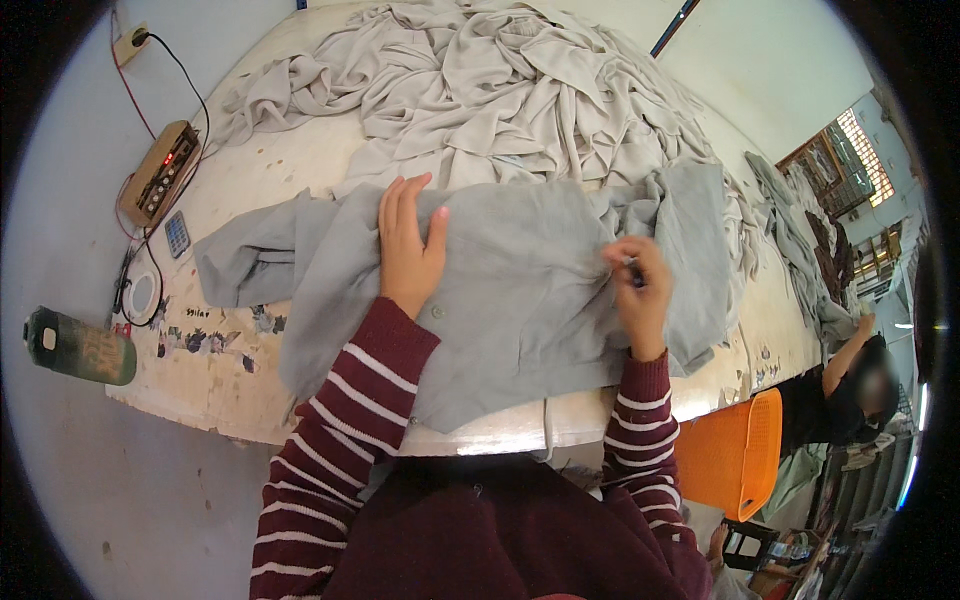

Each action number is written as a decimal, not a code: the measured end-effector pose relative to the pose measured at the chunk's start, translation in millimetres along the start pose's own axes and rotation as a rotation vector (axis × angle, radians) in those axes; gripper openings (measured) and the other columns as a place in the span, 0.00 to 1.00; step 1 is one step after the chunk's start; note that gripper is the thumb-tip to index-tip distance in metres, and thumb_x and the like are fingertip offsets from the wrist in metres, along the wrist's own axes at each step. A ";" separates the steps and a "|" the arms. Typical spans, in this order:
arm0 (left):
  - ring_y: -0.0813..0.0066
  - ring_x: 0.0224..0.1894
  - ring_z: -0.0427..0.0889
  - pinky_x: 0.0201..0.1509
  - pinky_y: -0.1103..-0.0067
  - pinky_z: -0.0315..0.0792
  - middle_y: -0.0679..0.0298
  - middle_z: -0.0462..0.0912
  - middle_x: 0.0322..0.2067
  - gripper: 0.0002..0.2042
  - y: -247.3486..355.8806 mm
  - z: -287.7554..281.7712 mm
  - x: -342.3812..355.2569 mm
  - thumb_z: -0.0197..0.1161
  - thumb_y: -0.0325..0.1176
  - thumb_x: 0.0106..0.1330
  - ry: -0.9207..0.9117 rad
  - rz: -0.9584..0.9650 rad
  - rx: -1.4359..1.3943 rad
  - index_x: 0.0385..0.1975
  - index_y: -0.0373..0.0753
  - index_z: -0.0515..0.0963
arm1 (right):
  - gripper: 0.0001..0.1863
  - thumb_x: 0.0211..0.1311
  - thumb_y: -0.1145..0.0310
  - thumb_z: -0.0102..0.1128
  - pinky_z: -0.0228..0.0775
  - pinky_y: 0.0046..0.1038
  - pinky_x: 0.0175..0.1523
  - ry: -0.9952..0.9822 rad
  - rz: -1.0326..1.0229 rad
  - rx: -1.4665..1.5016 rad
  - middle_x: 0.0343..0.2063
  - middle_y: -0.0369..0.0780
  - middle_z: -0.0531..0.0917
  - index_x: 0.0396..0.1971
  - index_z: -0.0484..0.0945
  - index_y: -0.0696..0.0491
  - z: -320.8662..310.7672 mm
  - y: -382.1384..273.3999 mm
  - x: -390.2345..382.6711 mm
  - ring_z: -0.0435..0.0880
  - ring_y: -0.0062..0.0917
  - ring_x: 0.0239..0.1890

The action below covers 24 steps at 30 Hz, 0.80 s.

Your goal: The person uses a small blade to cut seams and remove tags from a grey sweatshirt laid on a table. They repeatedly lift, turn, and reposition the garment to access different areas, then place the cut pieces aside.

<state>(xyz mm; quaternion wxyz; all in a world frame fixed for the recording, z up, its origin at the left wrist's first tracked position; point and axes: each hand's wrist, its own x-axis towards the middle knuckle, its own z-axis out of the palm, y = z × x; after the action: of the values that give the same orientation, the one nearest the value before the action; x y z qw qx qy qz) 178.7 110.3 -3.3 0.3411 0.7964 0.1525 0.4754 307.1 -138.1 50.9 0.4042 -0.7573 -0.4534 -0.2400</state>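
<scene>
A grey buttoned garment lies spread across the table in front of me, one sleeve reaching left. My left hand rests flat on it with fingers stretched out, near a small button. Over the garment's right part, my right hand is curled, thumb and fingers drawn together. A small dark thing shows within that hand, too hidden and blurred to name. Bunched grey cloth lies beyond the right hand.
Behind the garment is a big heap of beige cloth. At the left are a control box, a remote control, a tape roll and a green bottle. An orange basket stands right, near another person.
</scene>
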 end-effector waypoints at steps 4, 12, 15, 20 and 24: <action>0.52 0.63 0.61 0.67 0.63 0.53 0.52 0.69 0.55 0.18 -6.2 0.8 1.2 0.54 0.35 0.67 0.001 -0.081 -0.046 0.54 0.37 0.68 | 0.03 0.57 0.73 0.63 0.63 0.18 0.33 0.132 0.454 0.151 0.28 0.31 0.80 0.29 0.78 0.56 -20.4 13.9 3.4 0.72 0.13 0.27; 0.54 0.61 0.63 0.66 0.64 0.54 0.53 0.70 0.53 0.15 -8.9 -0.1 1.7 0.55 0.34 0.66 -0.036 -0.066 -0.082 0.50 0.37 0.71 | 0.10 0.50 0.77 0.66 0.67 0.19 0.36 -0.197 0.167 0.183 0.33 0.35 0.79 0.36 0.82 0.56 0.9 -23.0 -8.1 0.76 0.18 0.31; 0.54 0.60 0.64 0.65 0.64 0.54 0.54 0.71 0.52 0.14 -9.5 -0.4 2.7 0.55 0.34 0.66 -0.044 -0.052 -0.076 0.49 0.37 0.72 | 0.11 0.50 0.80 0.65 0.69 0.20 0.39 -0.269 0.112 0.126 0.34 0.36 0.79 0.35 0.83 0.57 4.6 -30.2 -4.6 0.77 0.20 0.33; 0.53 0.61 0.62 0.64 0.63 0.56 0.54 0.70 0.53 0.14 -12.4 1.5 0.6 0.55 0.34 0.65 -0.069 0.000 -0.008 0.49 0.38 0.71 | 0.04 0.55 0.79 0.60 0.65 0.19 0.35 -0.326 0.093 0.188 0.30 0.34 0.76 0.32 0.78 0.58 3.9 -34.9 -0.7 0.73 0.17 0.29; 0.55 0.65 0.58 0.63 0.61 0.59 0.58 0.67 0.56 0.17 -14.8 6.0 -5.9 0.57 0.36 0.64 -0.132 -0.080 0.198 0.52 0.39 0.68 | 0.04 0.60 0.73 0.58 0.60 0.17 0.34 -0.445 0.450 0.578 0.28 0.32 0.74 0.30 0.74 0.57 -0.1 -37.6 -7.8 0.70 0.16 0.27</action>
<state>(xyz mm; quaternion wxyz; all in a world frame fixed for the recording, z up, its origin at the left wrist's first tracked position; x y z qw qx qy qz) 182.1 115.2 -19.3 0.2888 0.8491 0.2075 0.3906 270.3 -132.2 60.1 0.5344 -0.7264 -0.4014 0.1602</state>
